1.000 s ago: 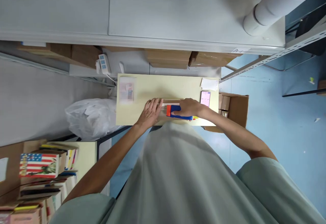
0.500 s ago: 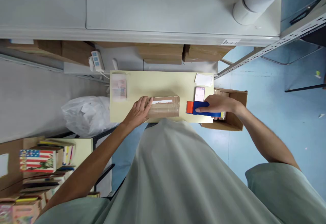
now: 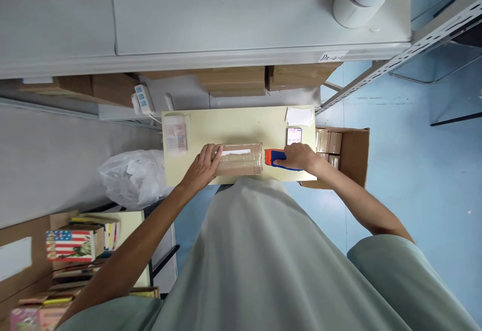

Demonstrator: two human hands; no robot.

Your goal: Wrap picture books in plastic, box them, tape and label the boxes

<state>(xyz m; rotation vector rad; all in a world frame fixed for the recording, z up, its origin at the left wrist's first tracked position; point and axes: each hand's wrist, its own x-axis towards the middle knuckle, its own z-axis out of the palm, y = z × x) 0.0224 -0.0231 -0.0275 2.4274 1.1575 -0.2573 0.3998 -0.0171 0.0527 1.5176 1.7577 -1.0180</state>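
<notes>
A small cardboard box (image 3: 241,162) lies on the pale yellow table (image 3: 222,120), with a torn white label strip and shiny clear tape on its top. My left hand (image 3: 207,162) grips its left end, thumb on top. Just off the box's right end, my right hand (image 3: 299,156) is wrapped round a blue tape dispenser (image 3: 278,158) with an orange head. The orange head points at the box with a narrow gap between them. My palm and fingers hide part of the dispenser's body.
Behind my right hand lies a phone (image 3: 294,136), with white papers (image 3: 299,116) beyond it. An open carton (image 3: 356,155) holding small taped boxes stands off the table's right side. A plastic bag (image 3: 137,178) and a carton of books (image 3: 71,245) are to the left. A shelf (image 3: 226,19) overhangs the back.
My right hand has brought the tape dispenser leftward, closer to the box's right end. My left hand keeps its hold on the box. The view has shifted slightly.
</notes>
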